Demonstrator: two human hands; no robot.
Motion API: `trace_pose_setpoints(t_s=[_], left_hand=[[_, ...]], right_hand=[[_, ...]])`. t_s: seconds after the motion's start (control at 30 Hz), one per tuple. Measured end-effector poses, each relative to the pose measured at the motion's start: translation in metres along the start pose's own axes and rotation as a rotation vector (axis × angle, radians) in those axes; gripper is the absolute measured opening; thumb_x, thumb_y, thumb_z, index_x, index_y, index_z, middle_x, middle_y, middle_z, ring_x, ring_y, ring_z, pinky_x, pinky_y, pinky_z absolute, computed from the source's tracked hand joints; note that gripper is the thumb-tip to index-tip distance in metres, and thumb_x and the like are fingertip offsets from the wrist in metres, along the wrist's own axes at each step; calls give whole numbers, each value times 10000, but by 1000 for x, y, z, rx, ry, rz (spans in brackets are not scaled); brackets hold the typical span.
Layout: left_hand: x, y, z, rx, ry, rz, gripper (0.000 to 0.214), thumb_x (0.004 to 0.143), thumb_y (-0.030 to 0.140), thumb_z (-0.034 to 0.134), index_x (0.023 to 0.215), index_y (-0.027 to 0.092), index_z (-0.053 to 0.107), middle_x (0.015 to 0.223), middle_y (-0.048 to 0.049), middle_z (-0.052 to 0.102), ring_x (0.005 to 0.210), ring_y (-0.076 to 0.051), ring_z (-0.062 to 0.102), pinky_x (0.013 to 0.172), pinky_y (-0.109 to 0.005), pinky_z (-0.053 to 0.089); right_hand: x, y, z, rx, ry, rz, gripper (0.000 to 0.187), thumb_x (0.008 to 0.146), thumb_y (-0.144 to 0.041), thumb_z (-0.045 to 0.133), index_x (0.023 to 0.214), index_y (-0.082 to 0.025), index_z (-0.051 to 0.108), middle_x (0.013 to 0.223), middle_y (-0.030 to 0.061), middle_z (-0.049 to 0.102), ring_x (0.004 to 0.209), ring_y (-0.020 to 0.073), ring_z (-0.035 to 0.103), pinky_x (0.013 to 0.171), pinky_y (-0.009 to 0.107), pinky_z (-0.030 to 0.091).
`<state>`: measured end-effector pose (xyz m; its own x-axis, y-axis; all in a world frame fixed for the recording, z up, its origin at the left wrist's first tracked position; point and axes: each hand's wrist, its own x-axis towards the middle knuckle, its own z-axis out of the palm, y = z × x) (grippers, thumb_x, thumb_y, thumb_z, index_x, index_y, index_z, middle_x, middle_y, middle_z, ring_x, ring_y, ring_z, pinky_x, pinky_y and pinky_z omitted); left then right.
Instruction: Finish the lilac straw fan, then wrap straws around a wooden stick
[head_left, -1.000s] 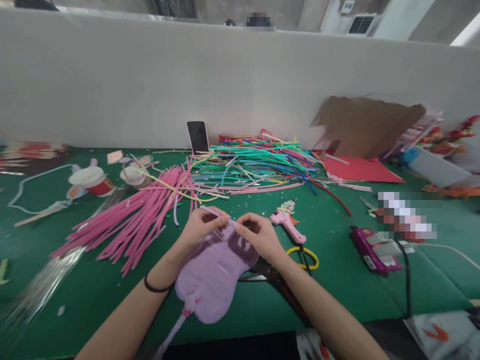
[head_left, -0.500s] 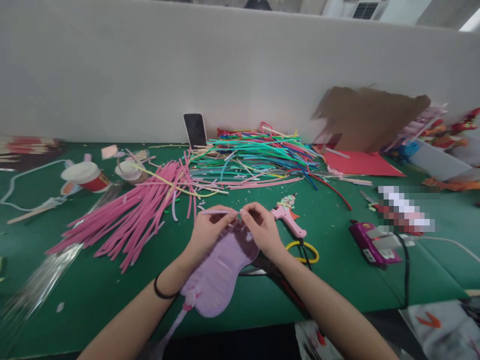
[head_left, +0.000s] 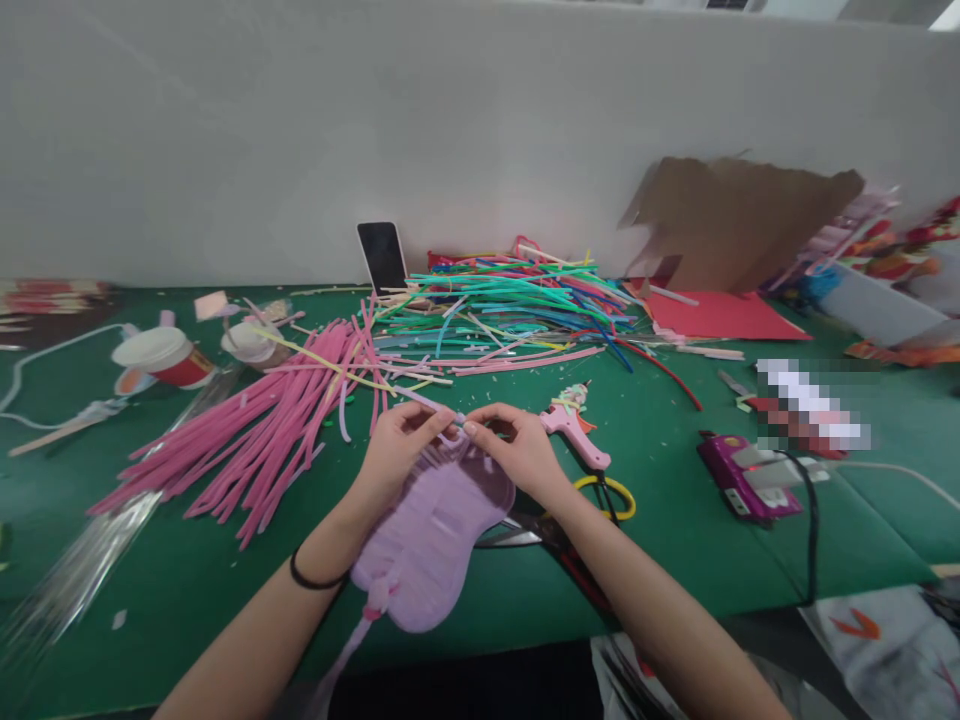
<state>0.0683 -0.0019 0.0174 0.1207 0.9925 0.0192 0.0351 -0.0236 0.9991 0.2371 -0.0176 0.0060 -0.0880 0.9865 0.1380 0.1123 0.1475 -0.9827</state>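
At lower centre, a lilac pad (head_left: 431, 545) slants below both hands, its upper end by the fingertips; the left hand (head_left: 394, 450) pinches a thin lilac strip (head_left: 420, 399) between thumb and finger; the right hand (head_left: 521, 455) curls in just beside it, thumb drawn toward forefinger, though whether it grips anything is too small to tell; the work seems to call for short, light pinches near the pad's edge, with the strip flat and untwisted, as a hard pull could crease it.

At bottom, left of centre, the pad's stem (head_left: 358, 640) fades into blur; scissors (head_left: 517, 537) disappear behind the right forearm (head_left: 637, 590); fingers mask whether strip and pad join; at right, a red item (head_left: 806, 425) is pixelated past reading; at upper right, red figures (head_left: 937, 225) are cut off.
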Motion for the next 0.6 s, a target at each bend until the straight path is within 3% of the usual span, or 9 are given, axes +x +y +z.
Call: trace_pose_setpoints(t_s=[0.13,0.23,0.4,0.6], left_hand=[[-3,-2,6,-111,-19,-48,261,740,394,758,801,143,717,759,-53,726,694,-170,660,642,-255,517],[-6,-2,7,-47,-37,-20,248,755,389,751,784,147,710,734,-44,718,687,-163,656,643,-251,516],[-7,-2,8,48,-67,-6,256,778,410,726,765,155,707,717,-38,716,655,-148,637,621,-237,492],[-7,-5,12,-30,-60,-40,252,770,407,731,797,157,718,707,-33,711,617,-138,621,578,-229,472]], right_hand=[[-1,0,4,200,38,80,254,760,-435,709,811,-188,679,743,8,671,631,125,575,592,250,449],[-2,-4,5,290,65,140,292,742,-470,718,776,-188,649,668,-18,616,555,97,507,518,227,403],[-1,-5,7,350,111,176,317,712,-484,736,787,-192,639,654,-30,580,517,77,449,454,204,352],[2,0,8,339,121,146,255,724,-424,709,736,-194,598,649,-38,542,548,84,443,483,205,365]])
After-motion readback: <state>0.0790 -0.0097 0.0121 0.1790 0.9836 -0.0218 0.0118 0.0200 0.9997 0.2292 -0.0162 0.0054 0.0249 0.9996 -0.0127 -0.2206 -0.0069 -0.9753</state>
